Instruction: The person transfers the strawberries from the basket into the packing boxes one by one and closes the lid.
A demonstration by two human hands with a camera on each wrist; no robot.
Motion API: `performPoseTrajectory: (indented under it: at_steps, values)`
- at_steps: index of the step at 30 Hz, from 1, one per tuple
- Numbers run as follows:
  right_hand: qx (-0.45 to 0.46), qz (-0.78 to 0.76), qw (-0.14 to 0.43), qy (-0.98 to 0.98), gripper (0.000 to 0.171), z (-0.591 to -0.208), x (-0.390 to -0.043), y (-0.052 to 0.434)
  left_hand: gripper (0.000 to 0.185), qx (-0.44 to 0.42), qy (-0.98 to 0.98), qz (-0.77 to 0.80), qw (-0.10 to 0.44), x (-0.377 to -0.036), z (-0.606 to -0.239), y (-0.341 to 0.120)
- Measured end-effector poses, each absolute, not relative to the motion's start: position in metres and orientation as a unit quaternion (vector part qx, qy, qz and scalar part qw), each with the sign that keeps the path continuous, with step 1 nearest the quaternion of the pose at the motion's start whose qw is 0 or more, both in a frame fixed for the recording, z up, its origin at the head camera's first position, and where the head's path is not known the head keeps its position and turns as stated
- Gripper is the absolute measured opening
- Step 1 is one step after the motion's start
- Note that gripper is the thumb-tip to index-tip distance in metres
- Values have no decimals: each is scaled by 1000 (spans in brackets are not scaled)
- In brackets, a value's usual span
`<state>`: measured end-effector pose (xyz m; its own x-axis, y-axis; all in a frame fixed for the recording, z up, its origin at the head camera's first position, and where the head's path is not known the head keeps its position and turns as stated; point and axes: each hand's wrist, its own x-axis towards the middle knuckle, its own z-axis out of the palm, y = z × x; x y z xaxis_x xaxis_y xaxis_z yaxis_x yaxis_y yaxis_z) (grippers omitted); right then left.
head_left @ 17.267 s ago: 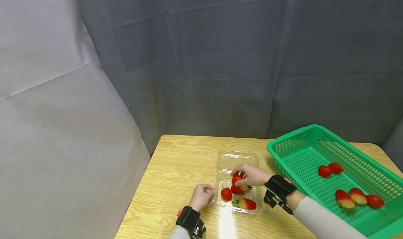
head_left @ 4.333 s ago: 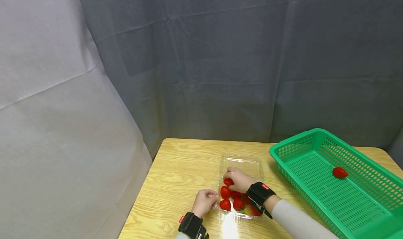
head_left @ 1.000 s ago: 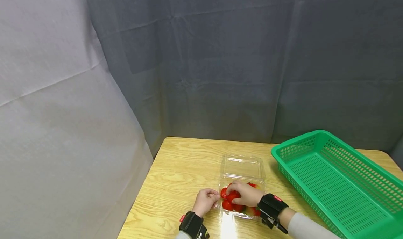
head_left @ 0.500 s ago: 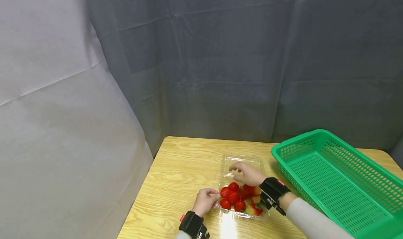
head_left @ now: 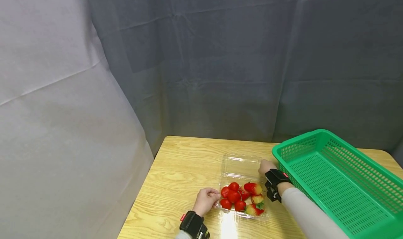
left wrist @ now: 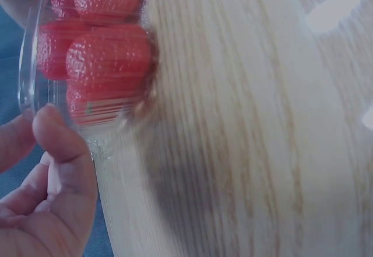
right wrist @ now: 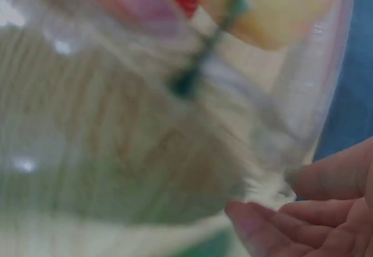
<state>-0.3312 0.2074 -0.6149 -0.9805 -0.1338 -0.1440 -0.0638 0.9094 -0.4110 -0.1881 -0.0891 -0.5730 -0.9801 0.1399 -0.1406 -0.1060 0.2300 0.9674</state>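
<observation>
The left hand pinches the near-left rim of the clamshell, thumb and fingers curled on the clear plastic edge, as the left wrist view shows; the right hand pinches the right edge of the open lid, fingertips closing on the thin flange in the right wrist view. The table is the largest thing, its left edge and far edge running along the grey curtain, with bare wood to the left of the clamshell and behind it. The basket lies on the right half, its near-left corner just beside the right hand, leaving only a narrow strip of wood between basket wall and lid. The clamshell sits near the table's front edge, its lid laid back flat toward the curtain. The strawberries fill the tray between the two hands, pressed against its left wall.
</observation>
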Motion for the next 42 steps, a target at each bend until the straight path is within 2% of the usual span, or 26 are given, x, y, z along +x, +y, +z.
performPoseTrajectory:
  at_steps: [4,6,8,11,14,16,18,21,29,36,40,42]
  values:
    - [-64,-212,66,973,13,-716,-381,245,11,11,780,618,97,-188,-573,-89]
    - [-63,-212,54,974,14,-730,-389,250,11,11,781,617,96,-189,-574,-89]
    - [-42,-217,64,973,14,-702,-377,240,11,10,781,617,97,-189,-574,-89]
    - [-10,-242,66,968,22,-622,-333,211,10,9,779,619,97,-189,-575,-89]
    - [5,-276,28,961,39,-569,-300,191,9,7,777,622,99,-189,-575,-89]
    - [10,-298,-1,954,49,-553,-287,184,9,5,774,625,100,-189,-575,-90]
    - [27,-321,-19,946,54,-547,-283,179,9,4,773,626,100,-189,-576,-90]
    - [29,-367,-40,929,52,-542,-275,176,8,4,774,626,100,-189,-576,-90]
    - [0,-475,-99,874,29,-534,-249,178,7,6,779,620,95,-189,-575,-89]
    - [-26,-493,-115,862,16,-526,-211,178,7,3,778,622,90,-188,-573,-89]
    - [-19,-497,-137,857,20,-528,-189,179,8,2,775,625,90,-187,-574,-88]
    - [-16,-510,-128,850,25,-529,-180,181,9,0,775,625,90,-186,-574,-88]
